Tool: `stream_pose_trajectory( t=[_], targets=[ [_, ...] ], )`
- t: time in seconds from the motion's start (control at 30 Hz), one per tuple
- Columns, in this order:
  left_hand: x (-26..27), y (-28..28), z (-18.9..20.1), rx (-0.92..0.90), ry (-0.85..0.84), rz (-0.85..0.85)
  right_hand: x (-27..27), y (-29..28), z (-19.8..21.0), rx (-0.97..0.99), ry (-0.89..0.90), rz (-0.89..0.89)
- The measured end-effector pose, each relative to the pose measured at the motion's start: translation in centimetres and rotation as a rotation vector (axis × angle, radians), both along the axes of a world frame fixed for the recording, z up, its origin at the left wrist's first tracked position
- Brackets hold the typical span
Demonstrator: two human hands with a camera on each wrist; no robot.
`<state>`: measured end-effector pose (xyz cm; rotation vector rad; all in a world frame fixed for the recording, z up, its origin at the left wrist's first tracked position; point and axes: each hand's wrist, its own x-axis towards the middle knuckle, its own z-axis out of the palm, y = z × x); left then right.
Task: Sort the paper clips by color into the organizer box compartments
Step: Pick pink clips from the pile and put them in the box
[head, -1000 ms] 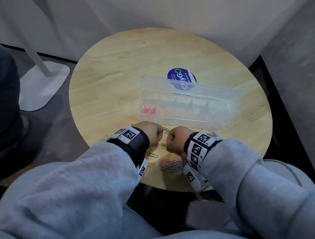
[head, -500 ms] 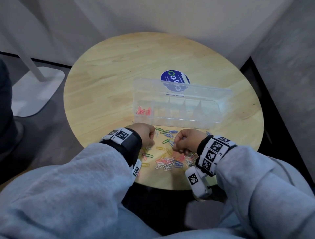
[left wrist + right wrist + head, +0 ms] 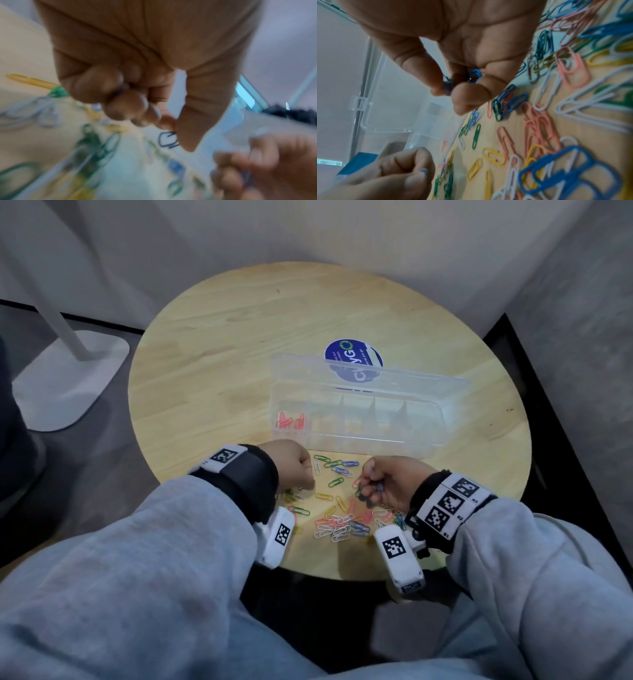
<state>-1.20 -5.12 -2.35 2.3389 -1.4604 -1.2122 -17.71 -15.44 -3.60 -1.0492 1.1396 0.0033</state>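
Observation:
A loose pile of paper clips (image 3: 342, 517) in several colours lies on the round wooden table (image 3: 239, 337), between my hands. Behind it stands the clear organizer box (image 3: 424, 440) with its lid up; a few pink clips (image 3: 290, 421) lie in its leftmost compartment. My right hand (image 3: 371, 487) hovers just over the pile's right side and pinches blue clips (image 3: 475, 75) between thumb and fingers (image 3: 467, 97). My left hand (image 3: 308, 481) is curled at the pile's left, and a blue clip (image 3: 118, 92) shows between its fingers (image 3: 125, 108).
A round blue sticker (image 3: 352, 357) lies on the table behind the box lid. The white base of a stand (image 3: 68, 378) sits on the floor to the left. Walls close in behind and to the right. The table's near edge runs just under my wrists.
My hands were knuckle to knuckle over the pile and have drawn apart, the right one moving right. More of the clips between them now show.

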Motion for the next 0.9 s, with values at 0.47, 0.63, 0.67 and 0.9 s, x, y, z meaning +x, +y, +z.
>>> stream_pose_trajectory(
  t=[0.47,0.63,0.67,0.9],
  targets=[
    [3.7,2.0,3.9,-0.335,0.658,0.539,2.0,0.2,1.3,-0.929,0.609,0.671],
    [4.6,2.8,3.9,-0.308,0.544,0.567,3.4,0.6,1.0,-0.973,0.718,0.859],
    [4.6,2.8,3.8,-0.292,0.521,0.565,3.6,0.7,0.9,-0.972,0.727,0.866],
    [4.1,2.3,3.8,-0.186,0.436,0.538,4.7,0.9,0.2,-0.992,0.728,0.918]
  ],
)
